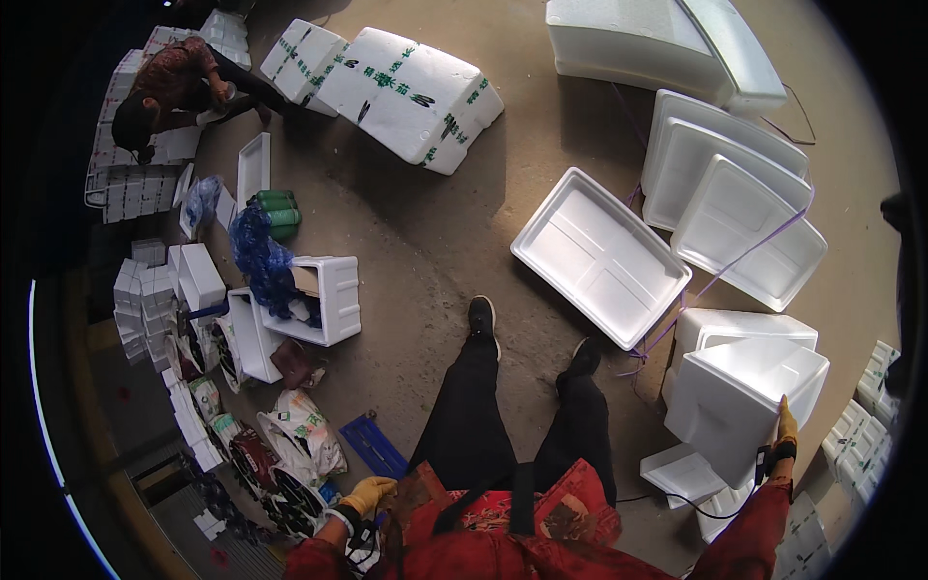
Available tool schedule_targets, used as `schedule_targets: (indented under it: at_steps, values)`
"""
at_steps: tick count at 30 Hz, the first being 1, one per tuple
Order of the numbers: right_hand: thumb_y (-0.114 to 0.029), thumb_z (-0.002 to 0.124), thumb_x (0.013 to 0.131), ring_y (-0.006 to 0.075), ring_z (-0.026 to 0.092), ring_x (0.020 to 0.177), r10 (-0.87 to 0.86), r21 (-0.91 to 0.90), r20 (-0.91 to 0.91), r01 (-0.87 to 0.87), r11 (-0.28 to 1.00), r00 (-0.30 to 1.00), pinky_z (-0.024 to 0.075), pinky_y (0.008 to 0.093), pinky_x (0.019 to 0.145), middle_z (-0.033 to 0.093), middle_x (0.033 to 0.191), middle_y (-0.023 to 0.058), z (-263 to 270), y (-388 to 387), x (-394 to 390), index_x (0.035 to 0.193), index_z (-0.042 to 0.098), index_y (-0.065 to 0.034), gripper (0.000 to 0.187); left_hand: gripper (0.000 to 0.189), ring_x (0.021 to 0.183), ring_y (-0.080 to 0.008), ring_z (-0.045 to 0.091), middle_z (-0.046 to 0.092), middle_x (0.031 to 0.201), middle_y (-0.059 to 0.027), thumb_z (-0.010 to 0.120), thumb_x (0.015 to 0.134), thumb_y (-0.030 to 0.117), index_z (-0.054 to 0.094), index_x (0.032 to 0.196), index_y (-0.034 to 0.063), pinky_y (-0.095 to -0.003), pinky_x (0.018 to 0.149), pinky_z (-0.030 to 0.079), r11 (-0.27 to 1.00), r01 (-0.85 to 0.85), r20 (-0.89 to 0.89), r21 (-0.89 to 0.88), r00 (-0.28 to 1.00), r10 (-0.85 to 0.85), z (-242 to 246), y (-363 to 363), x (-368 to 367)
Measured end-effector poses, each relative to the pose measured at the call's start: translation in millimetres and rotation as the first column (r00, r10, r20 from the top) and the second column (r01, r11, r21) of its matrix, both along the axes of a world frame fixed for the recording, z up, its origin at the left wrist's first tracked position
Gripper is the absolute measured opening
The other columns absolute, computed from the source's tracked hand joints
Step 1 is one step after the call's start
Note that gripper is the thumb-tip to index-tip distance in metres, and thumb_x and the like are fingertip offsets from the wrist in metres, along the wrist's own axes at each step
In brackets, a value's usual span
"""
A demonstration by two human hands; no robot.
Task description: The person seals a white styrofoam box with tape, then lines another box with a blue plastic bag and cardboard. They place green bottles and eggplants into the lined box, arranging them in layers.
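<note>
My right hand (786, 424), in a yellow work glove, grips the edge of a white foam box (725, 406) at the right. That box is tilted, and its open inside faces partly up. Behind it stands another white foam box (750, 322). At the hem of my red jacket (500, 511) is my left hand (368, 495), also gloved, with its fingers curled. Whether it holds anything I cannot tell. A white foam lid (602, 257) lies with its hollow side up beyond my feet, and purple strapping (754, 250) runs past its corner.
More foam lids (747, 232) lean together at the right. Large foam boxes (406, 94) with green printing stand ahead. A person (181, 94) crouches at the far left. Nearer left are a foam box with blue plastic (341, 301), sacks (312, 435) and a blue plastic piece (373, 446).
</note>
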State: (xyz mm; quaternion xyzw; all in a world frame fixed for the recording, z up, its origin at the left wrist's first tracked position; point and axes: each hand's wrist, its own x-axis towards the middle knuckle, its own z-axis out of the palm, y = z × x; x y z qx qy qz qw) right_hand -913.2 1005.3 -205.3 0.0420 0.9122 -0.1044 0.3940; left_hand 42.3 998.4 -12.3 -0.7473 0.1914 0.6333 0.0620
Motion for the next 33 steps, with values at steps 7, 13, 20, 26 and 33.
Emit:
schedule_targets:
  at_steps: [7, 13, 20, 26, 33]
  values:
    - [-0.018, 0.053, 0.087, 0.0361, 0.069, 0.087, 0.519, 0.364, -0.37, -0.394, 0.844, 0.77, 0.0552, 0.046, 0.075, 0.069, 0.095, 0.0254, -34, 30, -11, 0.097, 0.07, 0.0004, 0.027, 0.037, 0.082, -0.0177, 0.066, 0.068, 0.101, -0.0067, 0.058, 0.096, 0.024, 0.057, 0.127, 0.0037, -0.0319, 0.074, 0.055, 0.909, -0.415, 0.127, -0.028, 0.901, 0.415, -5, 54, -13]
    - [-0.018, 0.055, 0.086, 0.0327, 0.067, 0.081, 0.477, -0.014, -0.511, -0.561, 0.828, 0.716, 0.0547, 0.0428, 0.067, 0.067, 0.095, 0.0238, 7, -15, 243, 0.105, 0.065, 0.0016, 0.029, 0.034, 0.085, -0.0201, 0.067, 0.068, 0.102, -0.0104, 0.059, 0.096, 0.023, 0.058, 0.125, 0.0037, -0.0326, 0.075, 0.055, 0.852, -0.522, 0.104, 0.031, 0.85, 0.517, -21, 141, 34]
    - [-0.018, 0.057, 0.085, 0.0286, 0.064, 0.074, 0.563, -0.263, -0.332, -0.648, 0.715, 0.756, 0.054, 0.0391, 0.057, 0.065, 0.096, 0.022, 65, -61, 495, 0.115, 0.059, 0.003, 0.036, 0.033, 0.091, -0.0242, 0.067, 0.067, 0.106, -0.0142, 0.06, 0.094, 0.021, 0.06, 0.122, 0.0033, -0.0384, 0.076, 0.058, 0.732, -0.682, 0.031, -0.002, 0.731, 0.681, -48, 185, 99]
    - [-0.018, 0.058, 0.085, 0.0252, 0.062, 0.068, 0.493, -0.309, -0.379, -0.61, 0.73, 0.783, 0.0535, 0.036, 0.049, 0.064, 0.096, 0.0204, 132, -99, 535, 0.123, 0.054, 0.0043, 0.044, 0.033, 0.087, -0.0221, 0.067, 0.066, 0.105, -0.0121, 0.06, 0.093, 0.02, 0.061, 0.122, 0.0047, -0.0339, 0.072, 0.056, 0.6, -0.792, -0.082, -0.113, 0.609, 0.789, -72, 173, 133]
    - [-0.018, 0.06, 0.084, 0.0212, 0.059, 0.061, 0.303, -0.488, -0.476, -0.534, 0.69, 0.826, 0.0528, 0.0323, 0.04, 0.062, 0.096, 0.0186, 300, -156, 457, 0.132, 0.048, 0.0057, 0.055, 0.033, 0.086, -0.0133, 0.064, 0.069, 0.1, -0.0084, 0.06, 0.094, 0.021, 0.062, 0.12, 0.0005, -0.0265, 0.074, 0.052, 0.639, -0.447, -0.049, -0.626, 0.84, 0.54, -47, 52, 164]
